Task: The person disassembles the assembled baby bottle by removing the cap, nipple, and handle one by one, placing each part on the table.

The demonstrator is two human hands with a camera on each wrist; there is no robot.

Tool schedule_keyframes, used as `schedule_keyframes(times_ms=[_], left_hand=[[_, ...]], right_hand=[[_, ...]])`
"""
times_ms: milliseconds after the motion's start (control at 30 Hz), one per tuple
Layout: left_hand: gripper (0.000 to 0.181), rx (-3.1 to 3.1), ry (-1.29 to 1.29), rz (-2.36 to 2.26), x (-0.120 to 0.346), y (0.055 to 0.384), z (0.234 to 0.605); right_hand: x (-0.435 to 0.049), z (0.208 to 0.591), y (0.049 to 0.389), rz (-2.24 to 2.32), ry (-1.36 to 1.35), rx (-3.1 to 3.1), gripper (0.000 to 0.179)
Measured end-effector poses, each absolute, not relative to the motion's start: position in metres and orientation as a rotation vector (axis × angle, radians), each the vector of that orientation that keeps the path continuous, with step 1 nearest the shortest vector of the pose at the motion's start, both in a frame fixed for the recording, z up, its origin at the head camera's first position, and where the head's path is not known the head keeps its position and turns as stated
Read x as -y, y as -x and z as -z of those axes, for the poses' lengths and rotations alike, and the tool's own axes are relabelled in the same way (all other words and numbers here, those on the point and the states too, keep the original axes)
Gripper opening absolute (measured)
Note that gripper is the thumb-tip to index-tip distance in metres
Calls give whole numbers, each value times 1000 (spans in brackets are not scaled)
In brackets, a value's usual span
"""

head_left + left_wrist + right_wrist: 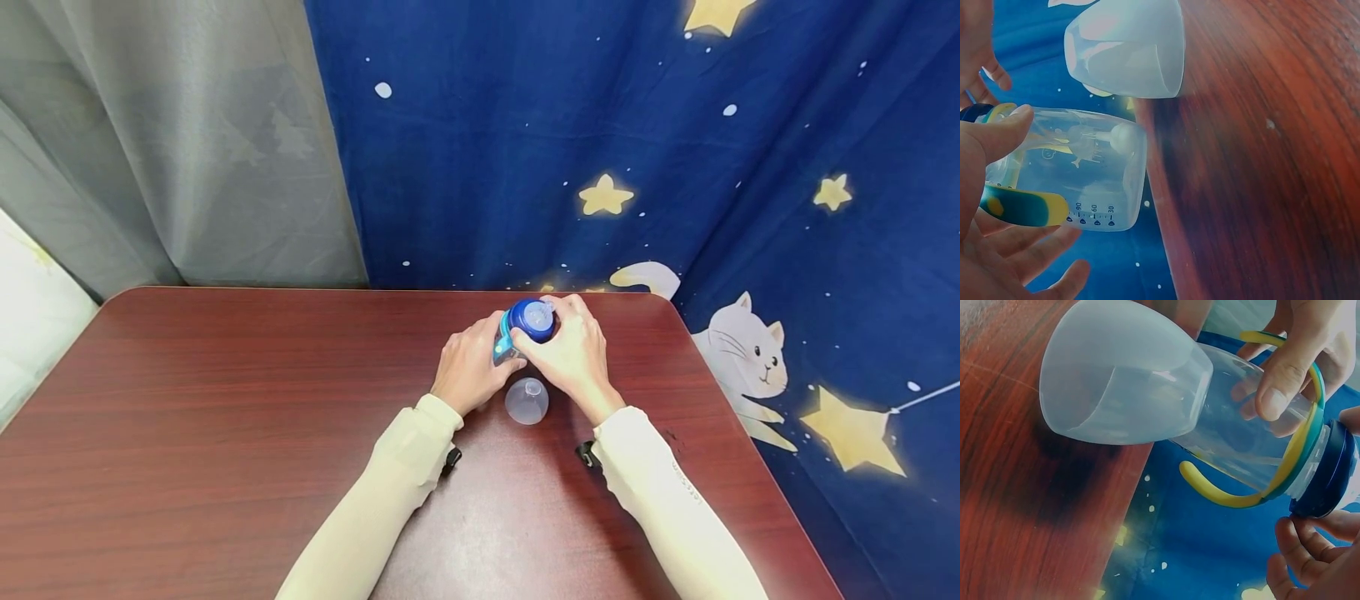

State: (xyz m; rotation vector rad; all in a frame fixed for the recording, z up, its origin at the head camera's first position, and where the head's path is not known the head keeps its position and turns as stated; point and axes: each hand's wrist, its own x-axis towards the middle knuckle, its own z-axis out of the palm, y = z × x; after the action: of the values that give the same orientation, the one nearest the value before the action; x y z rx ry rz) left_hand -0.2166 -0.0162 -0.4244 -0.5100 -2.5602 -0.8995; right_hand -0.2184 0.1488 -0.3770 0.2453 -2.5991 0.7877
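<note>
A clear baby bottle (1094,181) with printed measuring marks stands between the two hands. Its yellow-and-teal handles (1222,497) stick out at the sides, and a straw with a white weighted end shows inside. My left hand (472,362) grips the bottle's body near the handle ring, thumb across the front. At the top, my right hand (573,350) holds the dark blue screw collar (1325,469) between thumb and fingers. A translucent spout top (537,315) sits in that collar. Whether the bottle's base touches the table cannot be told.
Just in front of the bottle, a translucent dome-shaped cover (527,402) stands on the reddish-brown wooden table (262,433). Behind the table's far edge hang a grey curtain (225,150) and a blue star-patterned curtain (487,150).
</note>
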Motion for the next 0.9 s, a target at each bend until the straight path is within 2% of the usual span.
schedule_keyframes(times_ms=[900], left_hand=[[63, 2526, 497, 957, 19, 220, 427]], right_hand=[[-146, 362, 217, -892, -330, 2362, 63]])
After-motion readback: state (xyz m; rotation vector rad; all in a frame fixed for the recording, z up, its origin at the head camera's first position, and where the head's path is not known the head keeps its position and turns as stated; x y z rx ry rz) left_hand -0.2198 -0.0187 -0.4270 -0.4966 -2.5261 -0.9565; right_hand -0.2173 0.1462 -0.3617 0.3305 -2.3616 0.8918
